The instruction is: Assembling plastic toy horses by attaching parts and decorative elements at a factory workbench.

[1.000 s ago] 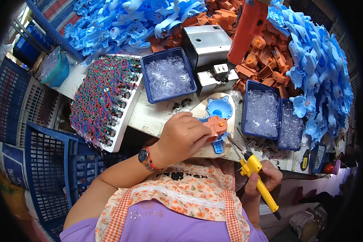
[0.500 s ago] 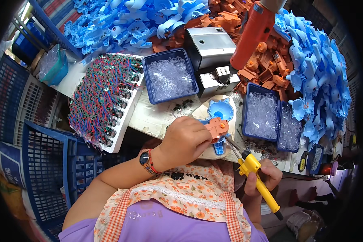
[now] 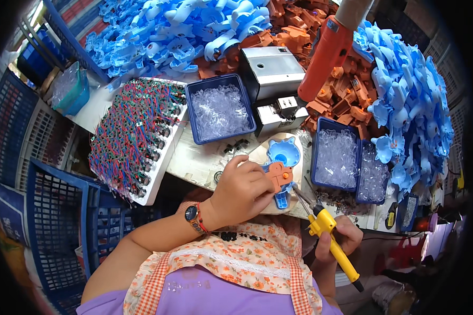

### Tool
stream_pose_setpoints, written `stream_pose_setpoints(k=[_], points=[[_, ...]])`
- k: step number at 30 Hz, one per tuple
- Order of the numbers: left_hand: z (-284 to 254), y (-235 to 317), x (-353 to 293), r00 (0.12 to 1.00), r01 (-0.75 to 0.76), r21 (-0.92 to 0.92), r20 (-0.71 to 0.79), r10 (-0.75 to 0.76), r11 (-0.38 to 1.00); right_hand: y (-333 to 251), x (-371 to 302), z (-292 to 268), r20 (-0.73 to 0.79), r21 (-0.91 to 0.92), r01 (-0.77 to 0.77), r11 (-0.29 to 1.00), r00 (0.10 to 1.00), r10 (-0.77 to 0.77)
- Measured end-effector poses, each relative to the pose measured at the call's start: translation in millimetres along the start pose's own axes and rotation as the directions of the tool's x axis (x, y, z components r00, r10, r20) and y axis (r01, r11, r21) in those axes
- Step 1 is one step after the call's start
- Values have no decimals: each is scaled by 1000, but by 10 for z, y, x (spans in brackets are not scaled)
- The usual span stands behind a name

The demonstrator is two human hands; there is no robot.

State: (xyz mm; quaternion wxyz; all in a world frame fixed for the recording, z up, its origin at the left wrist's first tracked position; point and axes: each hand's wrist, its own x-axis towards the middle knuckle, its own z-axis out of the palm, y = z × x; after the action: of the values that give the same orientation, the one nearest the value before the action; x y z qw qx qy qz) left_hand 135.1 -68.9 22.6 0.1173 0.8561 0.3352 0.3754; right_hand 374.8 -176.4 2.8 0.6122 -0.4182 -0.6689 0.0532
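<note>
A blue figure-shaped plastic shell lies on a pale board in front of me. An orange plastic housing sits across its middle. My left hand reaches over from the left, with its fingers closed at the housing's left edge; the fingertips are partly hidden. In my right hand, to the right, a yellow soldering iron is gripped, its metal tip pointing up and left. The tip is close to the lower right side of the housing; I cannot tell whether they touch.
Clear plastic pieces fill blue trays. Wired parts crowd a white foam slab at left. A metal box and a hanging red electric screwdriver stand behind. Blue shells and orange housings are heaped around.
The view has shifted slightly. My left hand stays at the orange housing, its fingers a little more raised. The soldering iron's tip remains beside the shell.
</note>
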Motion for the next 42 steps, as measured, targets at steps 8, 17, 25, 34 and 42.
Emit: stream_pose_setpoints(k=[8, 17, 25, 34, 42], points=[[-27, 18, 61, 999, -44, 80, 35, 41, 996, 44, -102, 118, -22, 12, 76, 997, 997, -75], [-56, 61, 69, 997, -58, 115, 62, 51, 992, 34, -112, 103, 47, 26, 97, 995, 994, -99], [-52, 61, 76, 996, -52, 127, 76, 43, 991, 60, -132, 145, 8, 53, 88, 995, 996, -88], [-43, 32, 80, 995, -76, 124, 71, 68, 989, 41, -96, 145, 41, 21, 87, 996, 995, -87], [-61, 28, 78, 995, -46, 110, 96, 36, 993, 19, -66, 130, 65, 15, 88, 996, 994, -89]])
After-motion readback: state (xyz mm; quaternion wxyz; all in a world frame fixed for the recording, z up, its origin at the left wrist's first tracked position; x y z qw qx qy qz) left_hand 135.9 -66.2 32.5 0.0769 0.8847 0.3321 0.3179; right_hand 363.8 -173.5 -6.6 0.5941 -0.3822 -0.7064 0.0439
